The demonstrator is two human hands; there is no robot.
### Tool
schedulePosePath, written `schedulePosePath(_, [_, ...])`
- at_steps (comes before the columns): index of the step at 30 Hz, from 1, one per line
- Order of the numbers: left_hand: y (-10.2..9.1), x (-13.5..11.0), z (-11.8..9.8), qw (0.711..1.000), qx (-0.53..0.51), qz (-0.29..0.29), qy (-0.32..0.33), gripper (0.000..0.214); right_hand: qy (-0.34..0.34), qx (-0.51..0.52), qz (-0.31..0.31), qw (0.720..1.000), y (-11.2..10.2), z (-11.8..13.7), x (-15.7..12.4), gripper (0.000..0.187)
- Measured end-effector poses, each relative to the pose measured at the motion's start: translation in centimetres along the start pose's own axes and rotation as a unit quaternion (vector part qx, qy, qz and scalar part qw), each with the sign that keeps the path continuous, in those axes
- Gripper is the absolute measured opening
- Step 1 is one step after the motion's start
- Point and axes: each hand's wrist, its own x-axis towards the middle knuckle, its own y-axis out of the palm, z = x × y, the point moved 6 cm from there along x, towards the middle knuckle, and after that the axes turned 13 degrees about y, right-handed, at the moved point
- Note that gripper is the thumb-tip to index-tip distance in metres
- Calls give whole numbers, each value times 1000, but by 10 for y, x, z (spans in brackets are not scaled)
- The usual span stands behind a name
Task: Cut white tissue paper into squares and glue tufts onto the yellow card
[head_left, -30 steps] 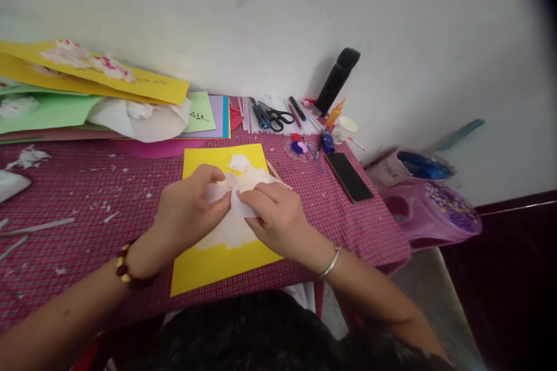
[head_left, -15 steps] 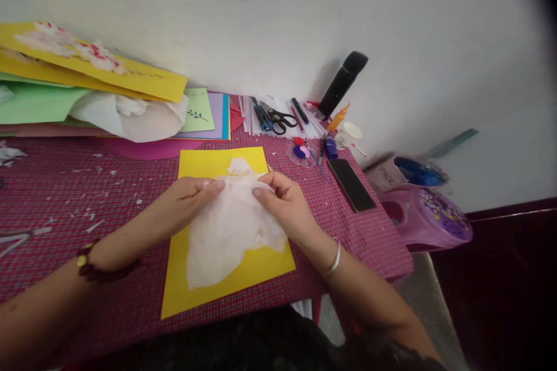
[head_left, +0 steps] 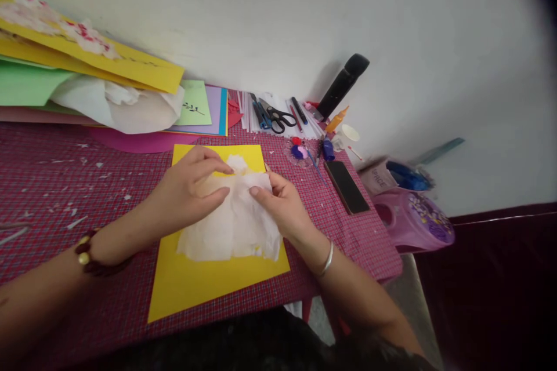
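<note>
The right hand [head_left: 281,204] pinches white tissue paper [head_left: 230,232] at its upper edge, above a yellow paper sheet [head_left: 200,283]; the left hand [head_left: 187,188], I see, has thumb and fingers parted over the tissue.

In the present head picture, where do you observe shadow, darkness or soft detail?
Head view: the upper right corner fades to black; same view, a soft shadow lies on the wall beside the black container; there too, the white sheet shows little fine detail.
</note>
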Motion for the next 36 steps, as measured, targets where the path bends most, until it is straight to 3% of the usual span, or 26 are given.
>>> schedulePosePath(4, [3, 11, -13, 991, 102, 1, 83, 22, 0, 5, 3, 1000, 0, -1, 0, 36])
schedulePosePath(8, [9, 12, -27, 968, 219, 4, 126, 26, -8, 1, -2, 1000, -1, 0, 0, 33])
schedulePosePath(13, [8, 9, -31, 959, 241, -19, 146, 28, 3, 15, -12, 1000, -3, -1, -1, 34])
schedulePosePath(18, [4, 11, -13, 982, 173, -33, 68, 23, 25, 31, -12, 999, 0, -1, -2, 39])
schedulePosePath(22, [-1, 10, 13, 995, 36, -65, -59, 20, 20, 24, -20, 999, -1, 0, -2, 41])
schedulePosePath(25, [7, 2, 33, 972, -127, -34, -197, 18, 10, 5, -35, 999, -3, 0, -1, 38])
schedulePosePath(27, [16, -2, 38, 947, -208, 3, -247, 25, 1, -1, -32, 999, -4, 0, -2, 37])
schedulePosePath(32, [30, -2, 35, 942, -221, 96, -233, 38, -8, -15, -23, 1000, -2, 0, -4, 37])
schedulePosePath(36, [36, -8, 25, 900, -324, 158, -244, 30, -8, -13, -20, 1000, -1, 4, -7, 37])
